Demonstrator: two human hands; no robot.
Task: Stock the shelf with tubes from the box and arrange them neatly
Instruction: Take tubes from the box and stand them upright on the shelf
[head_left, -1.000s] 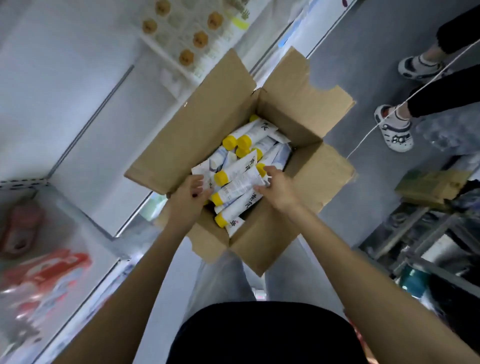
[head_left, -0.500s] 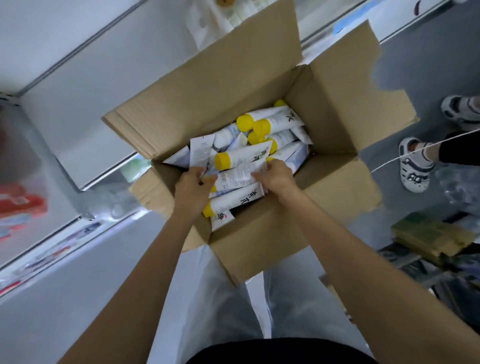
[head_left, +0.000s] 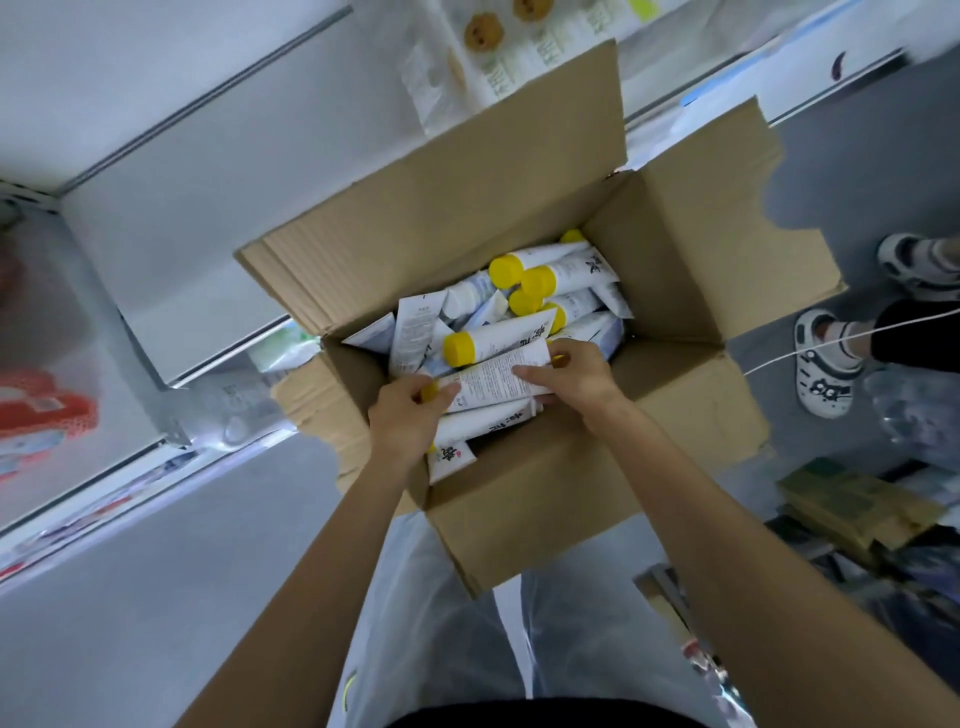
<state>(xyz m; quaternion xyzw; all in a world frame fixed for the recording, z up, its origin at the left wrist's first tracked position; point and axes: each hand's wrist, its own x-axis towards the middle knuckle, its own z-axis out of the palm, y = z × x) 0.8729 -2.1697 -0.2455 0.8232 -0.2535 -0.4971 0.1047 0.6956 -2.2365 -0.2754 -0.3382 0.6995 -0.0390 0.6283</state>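
Note:
An open cardboard box (head_left: 530, 499) sits in front of me, holding several white tubes with yellow caps (head_left: 550, 280). Both my hands are inside it at the near side. My left hand (head_left: 408, 415) grips the yellow-capped end of one white tube (head_left: 488, 382) with small print on it. My right hand (head_left: 571, 371) pinches the flat end of that same tube between thumb and fingers. More tubes lie under and beyond it. A white shelf (head_left: 182, 223) stands to the left of the box.
Another person's feet in white clogs (head_left: 826, 371) stand on the grey floor at the right, with a thin white cord across them. Red packaged goods (head_left: 47, 410) lie on the lower shelf at left. Stacked green-brown packs (head_left: 852, 504) sit at lower right.
The view has shifted and drawn closer to the box. Both hands have closed round one printed tube, the left at its cap, the right at its flat end.

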